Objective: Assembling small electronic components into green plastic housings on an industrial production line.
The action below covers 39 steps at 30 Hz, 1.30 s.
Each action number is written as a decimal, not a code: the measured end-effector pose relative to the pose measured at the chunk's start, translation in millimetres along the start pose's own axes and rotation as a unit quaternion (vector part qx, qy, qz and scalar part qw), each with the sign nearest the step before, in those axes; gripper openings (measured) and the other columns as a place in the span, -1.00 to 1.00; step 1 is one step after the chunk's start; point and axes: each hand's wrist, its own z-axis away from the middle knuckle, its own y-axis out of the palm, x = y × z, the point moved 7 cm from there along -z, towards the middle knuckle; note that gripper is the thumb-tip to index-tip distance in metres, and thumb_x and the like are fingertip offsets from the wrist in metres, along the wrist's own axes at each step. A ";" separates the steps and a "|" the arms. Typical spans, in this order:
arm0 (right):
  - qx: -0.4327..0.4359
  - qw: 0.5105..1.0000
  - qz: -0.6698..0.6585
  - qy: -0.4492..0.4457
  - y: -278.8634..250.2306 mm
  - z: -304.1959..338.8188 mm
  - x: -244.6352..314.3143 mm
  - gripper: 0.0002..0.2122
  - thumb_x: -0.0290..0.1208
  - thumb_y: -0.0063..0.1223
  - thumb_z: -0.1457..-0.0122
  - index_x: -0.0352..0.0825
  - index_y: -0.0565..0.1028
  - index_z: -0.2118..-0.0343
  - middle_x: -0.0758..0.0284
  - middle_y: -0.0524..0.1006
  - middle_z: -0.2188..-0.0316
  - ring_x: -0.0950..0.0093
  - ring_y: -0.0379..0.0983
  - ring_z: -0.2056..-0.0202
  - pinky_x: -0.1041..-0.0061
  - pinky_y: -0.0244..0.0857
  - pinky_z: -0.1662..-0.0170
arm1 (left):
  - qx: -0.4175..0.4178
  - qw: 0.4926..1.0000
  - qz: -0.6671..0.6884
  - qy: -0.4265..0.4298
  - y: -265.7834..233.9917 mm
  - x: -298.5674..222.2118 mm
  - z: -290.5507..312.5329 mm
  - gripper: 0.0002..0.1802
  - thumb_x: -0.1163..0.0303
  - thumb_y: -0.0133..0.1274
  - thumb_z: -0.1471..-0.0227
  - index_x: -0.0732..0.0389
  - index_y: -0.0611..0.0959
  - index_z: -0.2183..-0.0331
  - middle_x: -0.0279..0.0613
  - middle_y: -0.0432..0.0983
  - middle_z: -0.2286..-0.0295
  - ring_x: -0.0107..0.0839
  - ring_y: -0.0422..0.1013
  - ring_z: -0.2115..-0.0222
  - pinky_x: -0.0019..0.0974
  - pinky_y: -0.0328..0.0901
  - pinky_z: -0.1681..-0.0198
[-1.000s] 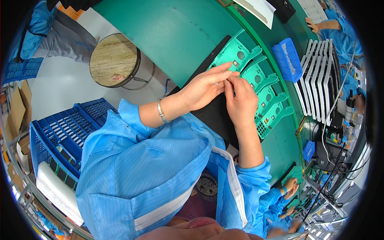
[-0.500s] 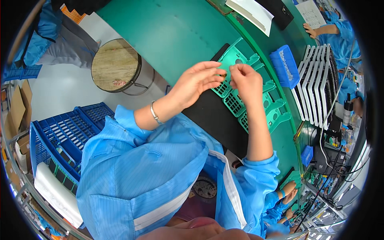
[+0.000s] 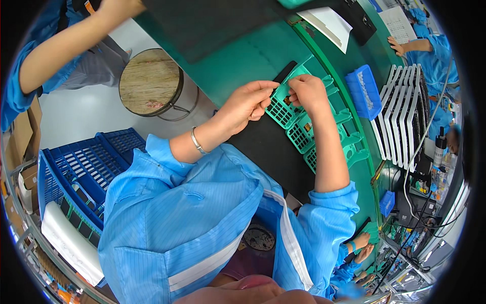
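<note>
My left hand (image 3: 247, 107), a bracelet at its wrist, hovers by the left edge of a green plastic fixture (image 3: 277, 112). Its thumb and forefinger pinch together, the other fingers curled; what they hold, if anything, is too small to make out. Over the fixture's upper part my right hand (image 3: 310, 94) is closed, its fingertips pointing down and hiding what is in them. A small dark and yellowish part (image 3: 287, 101) shows in the fixture under these fingertips. More green fixtures (image 3: 349, 150) with grid panels and prongs lie in a row towards me on a black mat (image 3: 276, 152).
A co-worker's arm (image 3: 66, 48) reaches in at upper left beside a blurred black board (image 3: 202, 25). A blue bin (image 3: 363, 93) of small white pieces and standing white frames (image 3: 400, 116) are at right. A round stool (image 3: 151, 83) and blue crate (image 3: 91, 167) stand left.
My left fingers have closed from a looser spread and drawn slightly back. My right hand has moved a little up the fixture. A co-worker's arm and a black board have come in at the top.
</note>
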 end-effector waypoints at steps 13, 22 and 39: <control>-0.028 0.998 0.050 -0.040 -4.5 9.1 -2.1 -0.76 -0.35 -0.03 -0.03 -0.41 0.54 0.36 0.06 0.53 0.54 0.21 0.51 0.44 0.38 0.37 0.28 | 0.014 1.000 -0.022 -0.017 9.0 0.5 -4.8 -0.47 0.36 -0.12 -0.15 0.28 0.20 -0.12 -0.41 0.26 0.61 -0.73 0.01 0.72 -0.59 -0.13 0.69; -0.208 0.888 0.230 -0.339 -13.9 45.5 -3.0 -0.71 -0.63 -0.08 0.09 -0.38 0.48 0.23 0.14 0.46 0.44 0.16 0.43 0.37 0.27 0.35 0.32 | -0.028 0.993 -0.098 -0.067 30.7 8.0 -22.5 -0.37 0.37 -0.10 -0.13 0.28 0.07 -0.17 -0.40 0.25 0.63 -0.69 0.01 0.77 -0.57 -0.14 0.74; -0.448 0.889 -0.087 0.039 -233.8 226.2 -272.2 -0.77 -0.49 -0.04 -0.11 -0.37 0.49 0.16 0.18 0.50 0.20 0.38 0.45 0.20 0.46 0.31 0.12 | -0.029 0.971 -0.219 -0.096 119.4 19.6 -32.9 -0.46 0.46 -0.16 -0.11 0.33 0.16 -0.12 -0.45 0.16 0.69 -0.71 -0.04 0.78 -0.58 -0.16 0.74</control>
